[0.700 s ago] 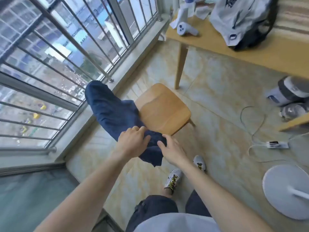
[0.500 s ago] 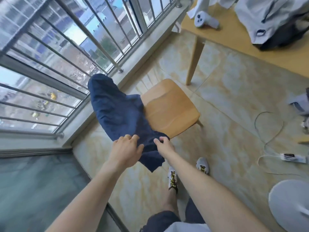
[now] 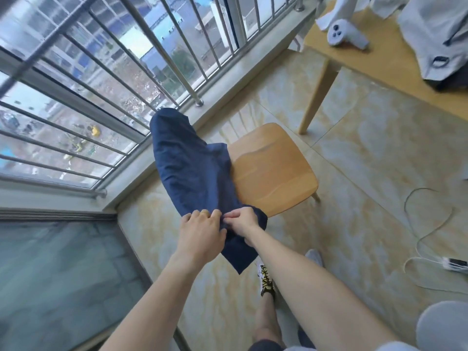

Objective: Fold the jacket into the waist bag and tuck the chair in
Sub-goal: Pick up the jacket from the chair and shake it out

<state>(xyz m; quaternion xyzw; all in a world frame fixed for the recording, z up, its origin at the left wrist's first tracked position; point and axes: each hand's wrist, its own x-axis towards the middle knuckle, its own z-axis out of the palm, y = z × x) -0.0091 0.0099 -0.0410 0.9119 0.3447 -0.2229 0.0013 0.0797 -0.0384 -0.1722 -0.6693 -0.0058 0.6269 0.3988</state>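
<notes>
A dark blue jacket (image 3: 188,168) hangs over the back of a wooden chair (image 3: 273,171) and drapes down toward me. My left hand (image 3: 200,234) and my right hand (image 3: 241,222) meet at its near end, both pinching the cloth close together. A loose corner of the jacket dangles below my hands. The chair stands on the tiled floor, apart from the wooden table (image 3: 374,64). On the table's right end lies a grey and black bag (image 3: 435,39), partly cut off by the frame edge.
A window with metal bars (image 3: 162,54) and a low sill runs along the left. A white controller (image 3: 347,38) lies on the table. A white cable and power strip (image 3: 453,263) lie on the floor at right, with a round white fan base (image 3: 443,325) near the bottom corner. My feet are below the chair.
My hands have closed in on each other on the jacket's near end. The view has shifted toward the window, and the chair and jacket appear larger.
</notes>
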